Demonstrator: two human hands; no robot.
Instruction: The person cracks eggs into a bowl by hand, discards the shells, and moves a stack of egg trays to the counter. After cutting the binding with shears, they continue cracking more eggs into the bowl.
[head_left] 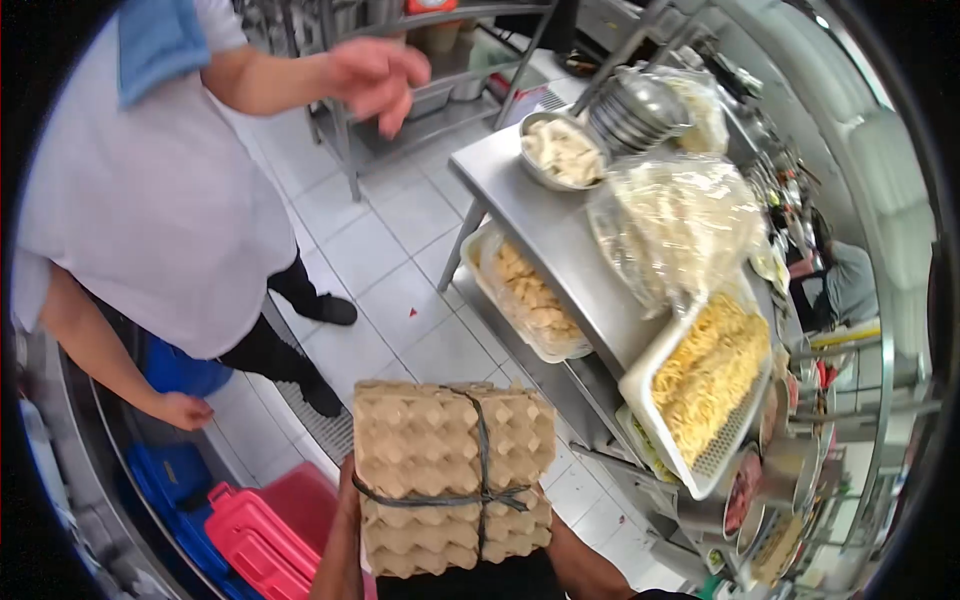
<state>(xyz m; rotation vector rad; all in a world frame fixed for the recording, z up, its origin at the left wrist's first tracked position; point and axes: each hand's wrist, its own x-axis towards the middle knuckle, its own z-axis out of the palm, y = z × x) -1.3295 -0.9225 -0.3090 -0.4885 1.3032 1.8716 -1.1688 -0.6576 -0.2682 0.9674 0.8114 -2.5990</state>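
A stack of brown egg cartons [425, 440], tied crosswise with dark cord [483, 440], is held in front of my body at the bottom centre. My left hand [348, 495] is against the stack's left side, mostly hidden behind its edge. On the right side my right hand [546, 520] supports the stack, its fingers out of sight behind the cardboard. Whether the cartons hold eggs cannot be seen.
A co-worker [150, 200] stands at the left, one hand raised. At the right, a steel table [520, 215] bears a bowl [535, 172], a plastic bag [680, 220] and a noodle basket [645, 395]. A pink bin [260, 535] and blue bin [175, 480] stand lower left.
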